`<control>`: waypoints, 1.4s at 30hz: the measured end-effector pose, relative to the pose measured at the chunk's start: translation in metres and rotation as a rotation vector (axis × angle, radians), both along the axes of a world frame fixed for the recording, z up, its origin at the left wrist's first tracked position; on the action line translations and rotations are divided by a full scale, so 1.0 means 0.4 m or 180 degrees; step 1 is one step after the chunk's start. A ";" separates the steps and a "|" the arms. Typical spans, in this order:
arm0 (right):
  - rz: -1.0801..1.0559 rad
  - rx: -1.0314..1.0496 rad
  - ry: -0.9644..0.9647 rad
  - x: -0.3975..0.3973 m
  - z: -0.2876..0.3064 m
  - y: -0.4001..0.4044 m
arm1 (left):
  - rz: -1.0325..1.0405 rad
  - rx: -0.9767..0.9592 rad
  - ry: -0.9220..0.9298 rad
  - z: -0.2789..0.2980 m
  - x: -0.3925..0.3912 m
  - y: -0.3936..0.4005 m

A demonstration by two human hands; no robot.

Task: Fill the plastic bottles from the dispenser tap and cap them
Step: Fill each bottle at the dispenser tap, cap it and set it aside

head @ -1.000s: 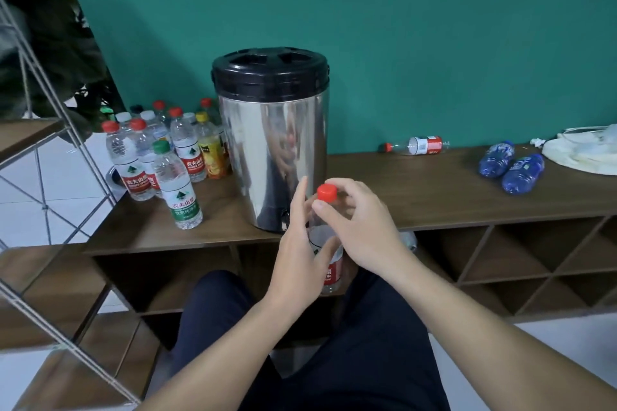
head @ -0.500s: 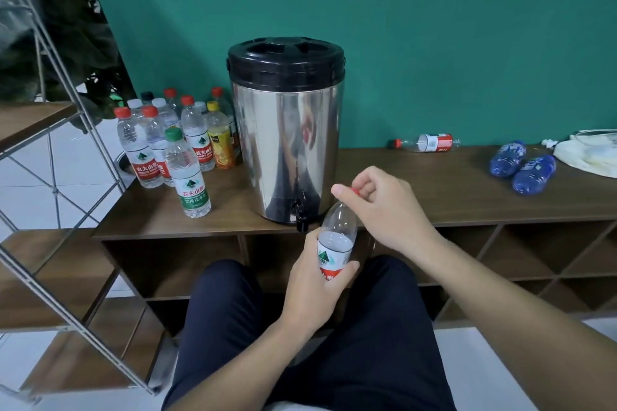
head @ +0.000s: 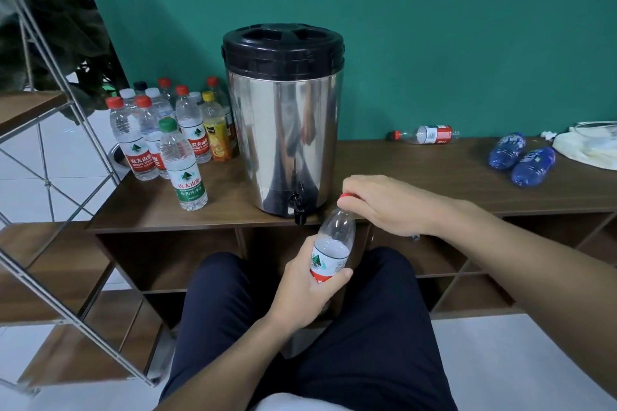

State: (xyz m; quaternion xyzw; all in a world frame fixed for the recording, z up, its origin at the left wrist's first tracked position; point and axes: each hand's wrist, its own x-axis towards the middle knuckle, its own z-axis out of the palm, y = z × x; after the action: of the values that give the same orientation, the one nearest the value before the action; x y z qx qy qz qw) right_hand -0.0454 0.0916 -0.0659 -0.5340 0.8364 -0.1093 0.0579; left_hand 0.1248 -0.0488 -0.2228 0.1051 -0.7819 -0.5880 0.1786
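In the head view, the left hand [head: 305,290] has its fingers [head: 337,277] and thumb curled round the lower, labelled part of a clear plastic bottle [head: 334,243], holding it tilted with its neck leaning up and to the right, above the person's dark-trousered lap and just in front of the near edge of the wooden worktop [head: 434,177]. The right hand [head: 384,203] comes in from the right and sits over the bottle's top, its fingers bent down and pinching the red cap [head: 347,195], which sits at the bottle's mouth; only a sliver of the cap shows under the fingers. Just left of the cap, the black tap [head: 298,207] sticks out from the base of the steel dispenser [head: 283,130], which stands upright on the worktop under a black lid [head: 283,45]. The tap and the held bottle are near each other but apart. To the left of the dispenser a cluster of capped bottles [head: 167,137] stands upright, mostly red-capped, with a green-capped one [head: 182,167] nearest and a yellow-capped juice bottle [head: 215,127] behind. Far right of the dispenser, a red-labelled bottle [head: 425,134] lies on its side against the green wall, and two blue bottles [head: 521,157] lie side by side next to a pale cloth bag [head: 587,147]. A metal-framed shelf [head: 50,177] rises at the left edge.
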 end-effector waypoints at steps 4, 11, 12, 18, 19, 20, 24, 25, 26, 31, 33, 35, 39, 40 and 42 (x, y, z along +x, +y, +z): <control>0.0267 0.0153 -0.0117 -0.023 0.002 0.019 | -0.0151 -0.0087 -0.0008 0.001 0.000 -0.023; 0.0580 -0.0112 -0.0197 -0.052 0.018 0.031 | -0.0431 -0.0092 -0.0036 -0.015 -0.010 -0.049; 0.0562 -0.0196 -0.0219 -0.057 0.017 0.032 | -0.0474 -0.0114 -0.0051 -0.021 -0.012 -0.054; -0.0408 -0.0694 -0.0379 -0.103 -0.072 -0.001 | -0.0467 -0.0067 -0.0268 -0.071 -0.019 -0.072; -0.0608 -0.0700 -0.0397 -0.115 -0.099 -0.012 | -0.0470 -0.0074 -0.0319 -0.085 -0.021 -0.079; -0.0766 -0.0708 -0.0399 -0.128 -0.127 -0.023 | -0.0489 -0.0043 -0.0386 -0.099 -0.022 -0.085; -0.1215 -0.0699 -0.0335 -0.172 -0.223 -0.064 | -0.0549 0.0220 -0.0658 -0.156 -0.017 -0.106; -0.1297 -0.0630 -0.0244 -0.181 -0.246 -0.074 | -0.0514 0.0176 -0.0689 -0.168 -0.015 -0.111; -0.1351 -0.0530 -0.0107 -0.190 -0.270 -0.085 | -0.0482 0.0170 -0.0720 -0.178 -0.012 -0.118; -0.1570 -0.0337 0.0270 -0.212 -0.344 -0.127 | -0.0266 0.0070 -0.0997 -0.222 -0.015 -0.166; -0.1655 -0.0478 0.0193 -0.216 -0.353 -0.132 | -0.0229 -0.0014 -0.1062 -0.239 -0.019 -0.179; -0.1739 -0.0589 0.0059 -0.220 -0.357 -0.130 | -0.0190 -0.0075 -0.1067 -0.257 -0.026 -0.184; -0.1878 -0.0650 -0.0170 -0.222 -0.346 -0.109 | -0.0086 -0.0109 -0.1023 -0.287 -0.036 -0.189; -0.1864 -0.0709 -0.0161 -0.214 -0.336 -0.106 | -0.0042 -0.0069 -0.1024 -0.294 -0.038 -0.193; -0.1749 -0.0971 -0.0097 -0.180 -0.302 -0.106 | 0.0067 -0.0009 -0.1000 -0.298 -0.041 -0.198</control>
State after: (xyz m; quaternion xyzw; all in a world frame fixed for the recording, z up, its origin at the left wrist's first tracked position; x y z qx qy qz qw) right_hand -0.1175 0.0492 -0.1869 -0.2889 0.9223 -0.2530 -0.0421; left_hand 0.1084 -0.1279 -0.3419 0.2038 -0.7999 -0.5612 0.0604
